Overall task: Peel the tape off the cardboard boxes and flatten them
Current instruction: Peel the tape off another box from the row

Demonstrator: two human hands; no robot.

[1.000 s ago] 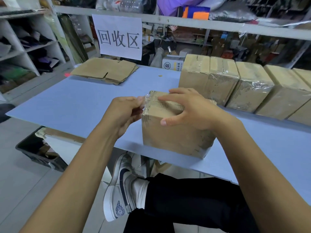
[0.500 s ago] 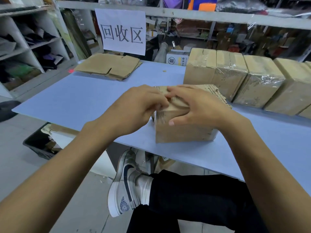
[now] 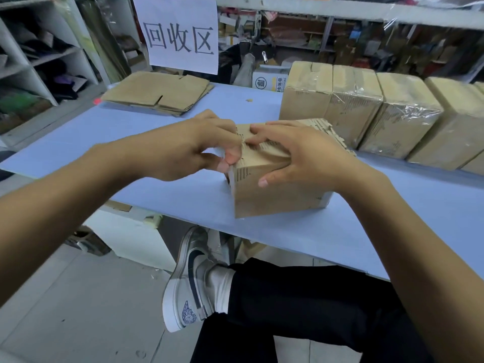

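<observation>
The left hand (image 3: 188, 145) has its fingers curled at the top left edge of the cardboard box (image 3: 277, 179) and seems to pinch the tape there, though the tape itself is too clear to see. The right hand (image 3: 301, 155) lies over the top of the box, fingers spread and bent, thumb on the near face, and holds it steady. The box stands on the blue counter (image 3: 183, 197), near its front edge. It looks light and quite stiff; the torn, rough top suggests the paper layer tears easily, so a grip at a loose tape corner seems best. At 1 o'clock wait the taped boxes (image 3: 408, 119); at 11 o'clock lies the flattened stack (image 3: 157, 93).
</observation>
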